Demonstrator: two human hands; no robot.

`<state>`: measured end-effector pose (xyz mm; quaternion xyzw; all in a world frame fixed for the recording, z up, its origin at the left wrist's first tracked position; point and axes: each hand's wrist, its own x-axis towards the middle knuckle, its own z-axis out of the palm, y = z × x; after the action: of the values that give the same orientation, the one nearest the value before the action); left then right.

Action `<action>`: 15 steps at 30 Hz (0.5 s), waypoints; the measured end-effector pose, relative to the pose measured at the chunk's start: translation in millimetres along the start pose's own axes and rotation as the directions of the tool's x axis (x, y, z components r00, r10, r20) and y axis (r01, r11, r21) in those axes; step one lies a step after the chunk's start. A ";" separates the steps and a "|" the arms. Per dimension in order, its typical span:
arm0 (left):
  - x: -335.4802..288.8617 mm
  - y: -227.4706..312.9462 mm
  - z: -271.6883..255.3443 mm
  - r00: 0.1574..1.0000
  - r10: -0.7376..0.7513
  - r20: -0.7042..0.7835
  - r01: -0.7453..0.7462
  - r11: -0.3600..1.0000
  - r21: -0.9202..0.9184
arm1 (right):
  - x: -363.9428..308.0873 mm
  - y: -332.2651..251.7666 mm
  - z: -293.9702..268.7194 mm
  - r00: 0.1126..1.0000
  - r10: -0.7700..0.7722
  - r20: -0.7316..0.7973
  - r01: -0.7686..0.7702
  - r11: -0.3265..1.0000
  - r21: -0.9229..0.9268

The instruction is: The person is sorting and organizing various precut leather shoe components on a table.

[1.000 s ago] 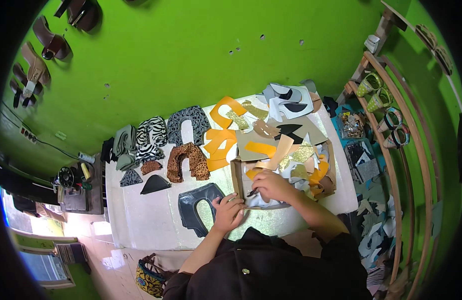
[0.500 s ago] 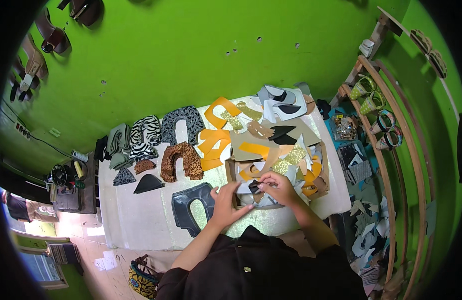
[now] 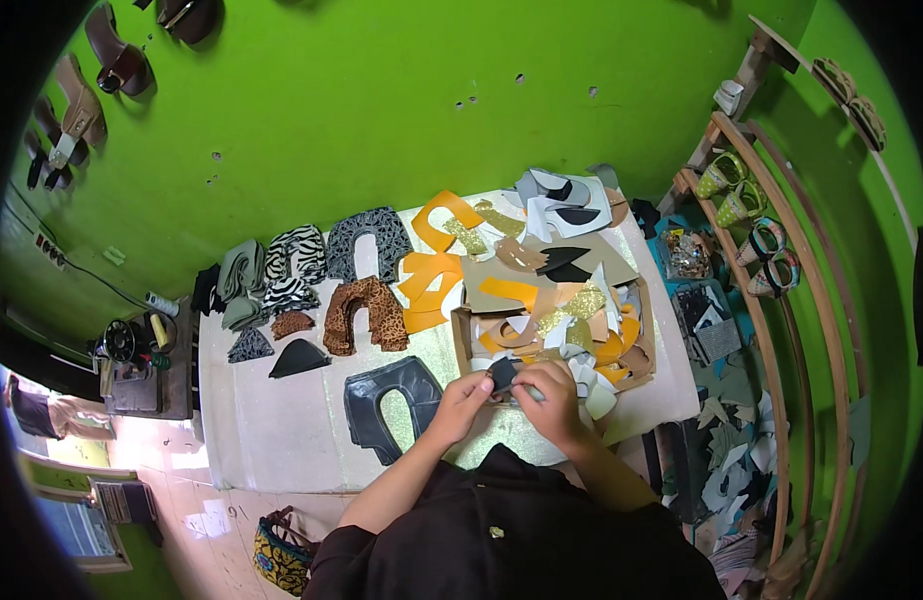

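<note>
Head view, from the left: on the bench (image 3: 271,430), zebra pieces (image 3: 299,250) and leopard pieces (image 3: 363,315) lie in separate stacks, seemingly to keep patterns sorted. Nearer the person, a black arch (image 3: 363,395) lies flat, apart from them. The left hand (image 3: 463,402) pinches one side of a small black patch (image 3: 503,374); the right hand (image 3: 549,402) has its fingers closed on the other, a two-sided hold that probably steadies it. The patch is over the near-left part of a box (image 3: 462,342), whose walls likely keep loose scraps (image 3: 584,300) from spreading.
</note>
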<state>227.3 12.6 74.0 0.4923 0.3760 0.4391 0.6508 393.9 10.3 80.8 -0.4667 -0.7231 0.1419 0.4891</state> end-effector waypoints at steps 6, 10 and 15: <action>-16.3 11.0 -20.0 0.989 -0.147 0.014 0.142 0.973 0.182 | -10.5 -7.8 3.4 0.897 0.295 0.330 -0.416 0.817 0.400; -27.1 9.4 -33.0 0.998 -0.068 -0.005 0.068 0.996 0.058 | -18.8 -1.1 20.9 0.870 0.303 0.389 -0.471 0.274 0.838; -39.8 31.1 -52.2 0.994 -0.110 -0.022 0.111 0.952 0.284 | -12.7 -24.7 32.1 0.772 0.451 0.448 -0.555 0.135 0.820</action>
<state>159.7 -4.7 94.4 0.5576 0.4640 0.3449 0.5956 354.8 -5.0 74.4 -0.3093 -0.3301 0.7012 0.5511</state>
